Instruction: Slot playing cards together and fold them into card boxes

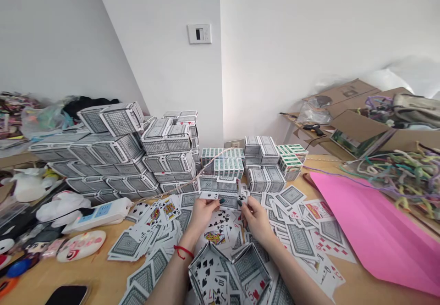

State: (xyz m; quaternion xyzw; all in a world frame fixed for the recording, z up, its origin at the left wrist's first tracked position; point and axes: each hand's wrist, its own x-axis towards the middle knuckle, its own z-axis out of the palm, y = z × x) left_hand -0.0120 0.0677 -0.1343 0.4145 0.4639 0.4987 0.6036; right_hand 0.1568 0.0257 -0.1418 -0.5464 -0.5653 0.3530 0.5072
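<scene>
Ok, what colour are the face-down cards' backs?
Face-down playing cards show grey-green patterned backs, clearest in head view.

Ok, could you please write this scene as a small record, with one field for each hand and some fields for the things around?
Left hand: pinches a playing card
Right hand: pinches another card
Between forearms: open boxes made of cards
Across the table: loose cards, some face up, some face down
Back left: stacked card blocks
Right: pink sheet
</scene>
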